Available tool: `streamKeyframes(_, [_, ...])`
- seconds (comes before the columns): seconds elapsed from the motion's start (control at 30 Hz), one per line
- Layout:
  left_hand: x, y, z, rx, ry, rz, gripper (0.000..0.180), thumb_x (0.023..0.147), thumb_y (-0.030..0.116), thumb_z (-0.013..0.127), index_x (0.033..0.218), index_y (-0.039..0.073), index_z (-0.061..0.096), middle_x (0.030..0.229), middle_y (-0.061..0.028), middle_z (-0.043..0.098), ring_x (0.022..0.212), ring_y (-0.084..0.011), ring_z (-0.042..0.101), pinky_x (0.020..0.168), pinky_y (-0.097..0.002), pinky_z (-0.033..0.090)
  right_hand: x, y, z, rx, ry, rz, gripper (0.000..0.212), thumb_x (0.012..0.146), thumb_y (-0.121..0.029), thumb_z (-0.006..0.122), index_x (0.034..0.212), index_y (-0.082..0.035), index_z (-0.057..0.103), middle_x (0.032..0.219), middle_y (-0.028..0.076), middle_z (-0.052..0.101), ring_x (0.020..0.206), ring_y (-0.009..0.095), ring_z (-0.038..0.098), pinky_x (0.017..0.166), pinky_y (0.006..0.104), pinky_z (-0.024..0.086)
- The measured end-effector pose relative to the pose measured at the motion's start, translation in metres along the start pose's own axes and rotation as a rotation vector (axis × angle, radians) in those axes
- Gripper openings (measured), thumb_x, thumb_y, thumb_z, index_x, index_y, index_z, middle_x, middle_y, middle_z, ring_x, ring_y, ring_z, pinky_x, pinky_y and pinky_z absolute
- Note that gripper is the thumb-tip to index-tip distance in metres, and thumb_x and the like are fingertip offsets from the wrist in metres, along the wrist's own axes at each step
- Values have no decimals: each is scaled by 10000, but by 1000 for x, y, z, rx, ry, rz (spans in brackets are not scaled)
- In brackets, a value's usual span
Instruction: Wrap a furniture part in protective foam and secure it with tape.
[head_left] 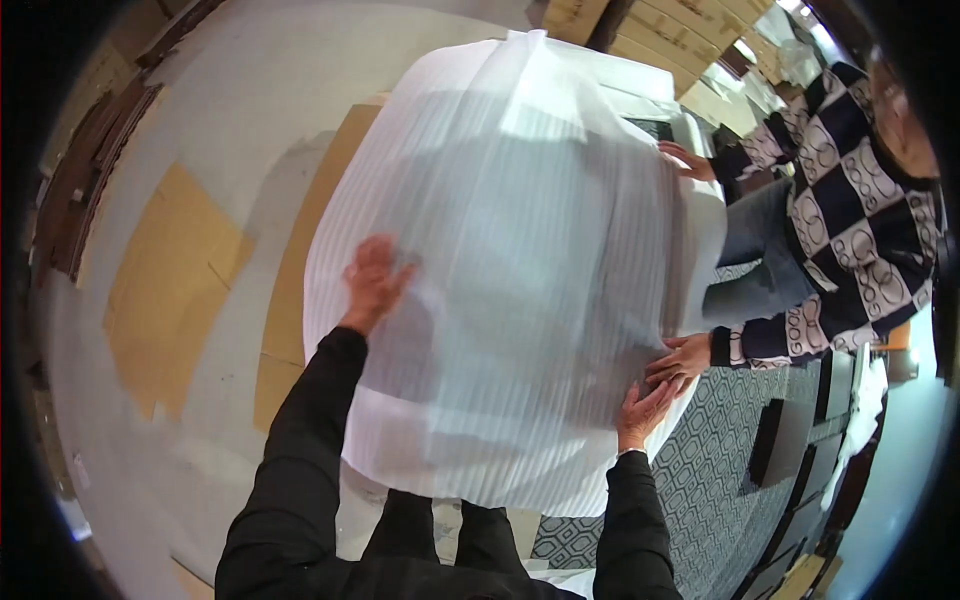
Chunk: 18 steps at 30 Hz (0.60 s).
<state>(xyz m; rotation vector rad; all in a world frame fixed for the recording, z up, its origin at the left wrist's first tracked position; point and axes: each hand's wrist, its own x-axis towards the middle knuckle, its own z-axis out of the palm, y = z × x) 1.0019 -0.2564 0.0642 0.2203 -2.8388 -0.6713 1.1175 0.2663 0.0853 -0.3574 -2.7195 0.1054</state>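
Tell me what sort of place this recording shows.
Probably a packing or warehouse area: a big white foam wrap sheet under both people's hands, flattened cardboard on the floor, stacked cartons behind.

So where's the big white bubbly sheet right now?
In the head view the white foam sheet fills the middle, with the left hand flat on it, the right hand at its lower right edge, and a co-worker's hand beside that.
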Motion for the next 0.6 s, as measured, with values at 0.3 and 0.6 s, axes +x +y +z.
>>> streamKeyframes(0.3, [-111, -79, -22, -514, -239, -613, 537, 887, 474, 573, 1086, -23, 617, 895, -111, 646, 814, -206, 585, 744, -350, 464, -13, -5, -37, 374, -144, 458, 706, 755, -375, 760, 1236, 83, 518, 1188, 262, 595, 1104, 366, 581, 933, 414, 441])
streamKeyframes(0.6, [-102, -87, -56, -776, -564, -832, 814, 830, 630, 580, 1388, 49, 458, 1296, -131, 551, 1151, -189, 533, 981, -357, 420, 5, 19, -39, 425, -659, 719, 818, 745, -645, 655, 1145, 67, 619, 1036, 229, 675, 1018, 355, 635, 872, 406, 475])
